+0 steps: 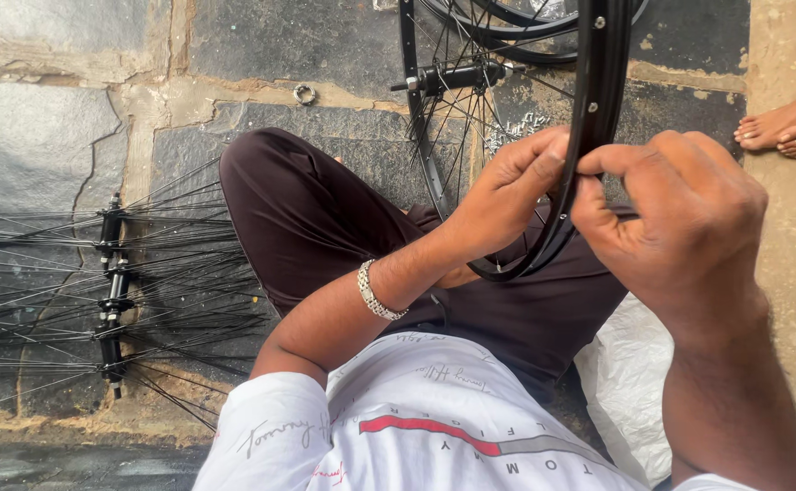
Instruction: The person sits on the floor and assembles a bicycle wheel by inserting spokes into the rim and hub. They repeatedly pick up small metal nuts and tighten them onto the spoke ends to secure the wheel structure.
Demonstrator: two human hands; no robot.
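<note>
A black bicycle wheel rim (598, 100) stands upright over my lap, its lower curve resting near my thigh. My left hand (505, 193) grips the rim from the left, fingertips against its inner edge. From the right, my right hand (680, 218) pinches the rim with thumb and forefinger; anything small between those fingers is hidden. A silver bracelet (375, 293) circles my left wrist. The wheel's black hub (457, 78) and thin spokes (457, 136) show behind my left hand.
Several black hubs with loose spokes fanned out (111, 291) lie on the stone floor at left. A small metal ring (304, 94) lies on the floor above my knee. A white plastic sheet (625, 382) sits under me. Another person's bare feet (785, 130) are at the right edge.
</note>
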